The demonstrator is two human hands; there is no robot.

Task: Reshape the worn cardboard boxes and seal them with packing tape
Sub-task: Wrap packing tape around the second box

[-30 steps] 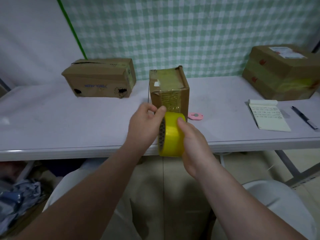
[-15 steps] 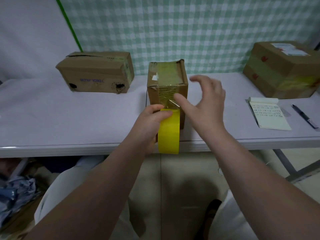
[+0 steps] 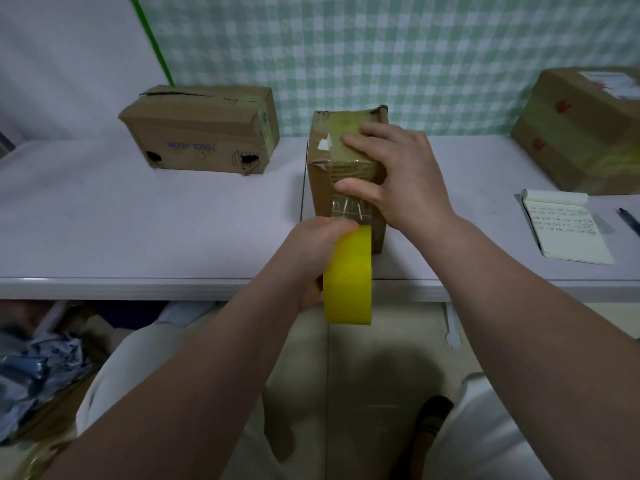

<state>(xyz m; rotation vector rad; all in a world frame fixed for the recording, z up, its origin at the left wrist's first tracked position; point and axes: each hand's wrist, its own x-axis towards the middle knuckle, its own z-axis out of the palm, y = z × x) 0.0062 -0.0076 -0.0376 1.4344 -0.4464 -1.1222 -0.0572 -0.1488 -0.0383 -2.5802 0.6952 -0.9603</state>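
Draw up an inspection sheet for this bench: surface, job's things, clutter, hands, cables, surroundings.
Surface: pale table, smooth top.
Job's things: upright middle box, tape running over its top and front; yellow tape roll at the table's near edge; left box, torn, with holes; right box, taped.
Clutter: open notebook and pen at right.
Hands: left hand grips the roll; right hand presses flat on the middle box.
Cables: nothing seen.
Surroundings: checked backdrop; crumpled wrapping on the floor at left.
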